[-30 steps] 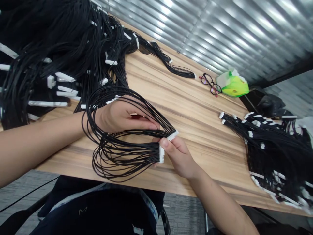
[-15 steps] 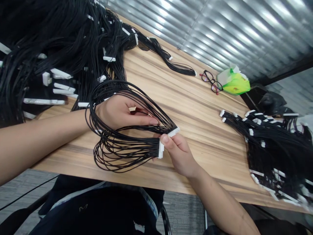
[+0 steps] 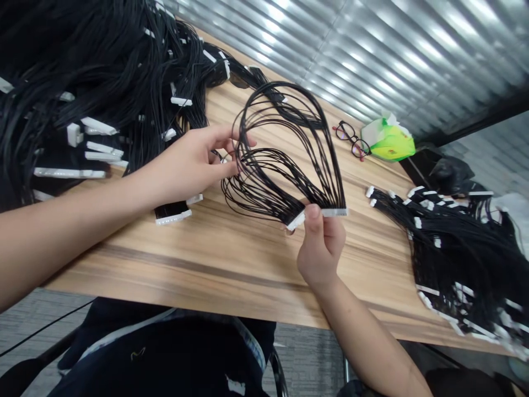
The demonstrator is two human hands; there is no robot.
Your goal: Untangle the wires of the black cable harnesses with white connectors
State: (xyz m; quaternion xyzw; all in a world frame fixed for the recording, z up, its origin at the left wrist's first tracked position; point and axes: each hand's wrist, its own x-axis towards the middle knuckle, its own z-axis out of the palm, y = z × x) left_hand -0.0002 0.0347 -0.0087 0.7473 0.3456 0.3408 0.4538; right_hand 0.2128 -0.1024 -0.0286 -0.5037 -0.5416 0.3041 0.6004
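A black wire harness [image 3: 285,160] with white connectors arcs in loops above the table. My right hand [image 3: 321,248] is closed on its connector ends, the thumb pressed between two white connectors [image 3: 334,212]. At the left side of the loops, my left hand [image 3: 206,157] has its thumb and fingers curled around some of the wires; part of its fingertips is hidden behind them. Below my left forearm's far side, white connectors [image 3: 173,217] of other harnesses lie on the wooden table [image 3: 231,259].
A large heap of black harnesses [image 3: 103,71] covers the left of the table. Another pile [image 3: 463,248] lies at the right. Glasses [image 3: 351,139] and a green-and-white tissue pack [image 3: 388,140] are near the back edge, before a corrugated metallic wall [image 3: 322,49].
My right hand has moved right and up, turning the connectors so the loops stand higher. My left hand has come out of the big loop to its left side.
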